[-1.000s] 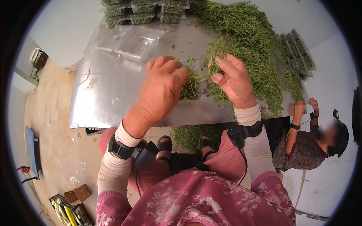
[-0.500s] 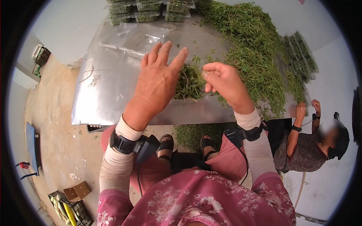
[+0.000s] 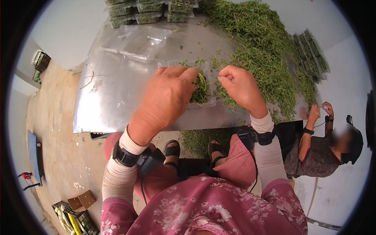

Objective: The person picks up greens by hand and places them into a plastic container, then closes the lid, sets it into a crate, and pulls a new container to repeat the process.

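A clear plastic box (image 3: 212, 101) with green sprigs (image 3: 201, 88) in it lies on the metal table. My left hand (image 3: 167, 92) is over the box's left part, its fingers bent down onto the sprigs; what lies under the palm is hidden. To the right of the box my right hand (image 3: 242, 87) is closed, thumb against the fingers, above the table near the loose greens; anything in the pinch is too small to make out. An empty clear box (image 3: 145, 44) with its lid open sits behind my left hand.
A large heap of greens (image 3: 266, 58) covers the table's right side. Filled boxes are stacked at the back (image 3: 149, 8) and more stand at the right edge (image 3: 311, 55). A co-worker (image 3: 321, 150) is at the right, hands at the table edge. Crates (image 3: 80, 219) lie on the floor.
My left hand's fingers have gone from spread out to bent down over the box's sprigs. My right hand has moved slightly right, away from the box.
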Demonstrator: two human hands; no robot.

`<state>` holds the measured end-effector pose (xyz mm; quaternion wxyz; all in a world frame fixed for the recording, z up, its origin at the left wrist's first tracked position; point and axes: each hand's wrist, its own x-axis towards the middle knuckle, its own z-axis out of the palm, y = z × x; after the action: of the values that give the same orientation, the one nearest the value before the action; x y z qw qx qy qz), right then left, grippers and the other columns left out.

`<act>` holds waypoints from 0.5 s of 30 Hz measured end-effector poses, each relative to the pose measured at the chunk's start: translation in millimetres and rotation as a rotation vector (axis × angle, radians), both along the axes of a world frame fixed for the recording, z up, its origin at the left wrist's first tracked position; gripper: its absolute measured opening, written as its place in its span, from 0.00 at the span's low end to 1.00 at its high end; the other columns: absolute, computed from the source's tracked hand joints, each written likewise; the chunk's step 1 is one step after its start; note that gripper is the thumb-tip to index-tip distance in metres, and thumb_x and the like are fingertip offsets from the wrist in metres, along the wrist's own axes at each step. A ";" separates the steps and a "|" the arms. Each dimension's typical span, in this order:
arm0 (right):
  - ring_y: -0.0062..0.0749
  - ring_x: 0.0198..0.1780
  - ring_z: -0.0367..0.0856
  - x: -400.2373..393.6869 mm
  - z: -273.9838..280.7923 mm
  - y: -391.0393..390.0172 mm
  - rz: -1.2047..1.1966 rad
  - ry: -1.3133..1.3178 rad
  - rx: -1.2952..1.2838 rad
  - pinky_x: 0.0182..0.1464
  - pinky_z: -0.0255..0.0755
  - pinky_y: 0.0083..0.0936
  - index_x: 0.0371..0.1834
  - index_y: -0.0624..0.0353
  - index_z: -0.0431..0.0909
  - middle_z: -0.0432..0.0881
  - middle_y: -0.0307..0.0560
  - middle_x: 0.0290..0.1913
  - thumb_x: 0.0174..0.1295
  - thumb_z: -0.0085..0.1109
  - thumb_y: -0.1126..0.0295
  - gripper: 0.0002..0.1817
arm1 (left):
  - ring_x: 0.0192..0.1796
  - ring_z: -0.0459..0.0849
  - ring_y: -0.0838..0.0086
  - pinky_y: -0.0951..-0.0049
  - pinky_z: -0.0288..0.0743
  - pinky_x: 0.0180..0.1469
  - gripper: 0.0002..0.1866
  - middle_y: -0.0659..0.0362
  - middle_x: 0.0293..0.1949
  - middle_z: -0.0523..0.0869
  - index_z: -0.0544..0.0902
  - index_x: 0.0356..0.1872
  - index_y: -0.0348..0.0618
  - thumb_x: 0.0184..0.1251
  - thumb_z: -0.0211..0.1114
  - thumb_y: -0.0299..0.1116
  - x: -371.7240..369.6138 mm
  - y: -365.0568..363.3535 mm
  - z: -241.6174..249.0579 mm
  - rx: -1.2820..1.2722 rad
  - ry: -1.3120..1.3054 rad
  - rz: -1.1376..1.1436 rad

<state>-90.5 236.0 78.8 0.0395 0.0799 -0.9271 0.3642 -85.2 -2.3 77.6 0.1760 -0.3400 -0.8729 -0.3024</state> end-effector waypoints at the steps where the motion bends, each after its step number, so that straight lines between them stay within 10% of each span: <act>1: 0.18 0.30 0.76 0.6 0.1 -2.4 0.005 -0.022 0.009 0.34 0.73 0.23 0.40 0.66 0.82 0.84 0.42 0.29 0.64 0.64 0.73 0.07 | 0.44 0.82 0.54 0.60 0.73 0.52 0.20 0.52 0.40 0.84 0.82 0.55 0.42 0.60 0.70 0.27 2.7 3.8 0.5 0.023 -0.020 -0.019; 7: 0.20 0.28 0.77 -1.9 -11.0 -5.4 0.061 -0.006 0.023 0.32 0.73 0.25 0.37 0.65 0.81 0.84 0.44 0.26 0.61 0.64 0.74 0.05 | 0.58 0.79 0.57 0.59 0.67 0.64 0.29 0.50 0.57 0.82 0.80 0.63 0.45 0.62 0.70 0.45 9.4 15.4 -14.7 -0.245 -0.072 -0.048; 11: 0.22 0.27 0.78 -3.1 -16.3 -9.6 0.092 0.060 0.036 0.32 0.73 0.26 0.35 0.66 0.80 0.83 0.47 0.25 0.61 0.63 0.75 0.05 | 0.56 0.77 0.62 0.58 0.64 0.64 0.26 0.55 0.46 0.81 0.85 0.52 0.46 0.59 0.71 0.52 8.9 18.4 -32.6 -0.240 0.021 -0.047; 15: 0.50 0.24 0.80 -2.5 -13.3 -17.6 0.108 0.113 -0.009 0.30 0.72 0.37 0.30 0.65 0.77 0.81 0.57 0.25 0.59 0.60 0.78 0.03 | 0.57 0.76 0.62 0.58 0.63 0.64 0.24 0.55 0.46 0.81 0.86 0.46 0.44 0.58 0.72 0.52 9.7 21.3 -37.2 -0.247 0.019 -0.048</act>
<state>-93.1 218.4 65.5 0.0723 0.1502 -0.9160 0.3650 -75.5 18.9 40.4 0.1338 -0.3828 -0.8934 -0.1934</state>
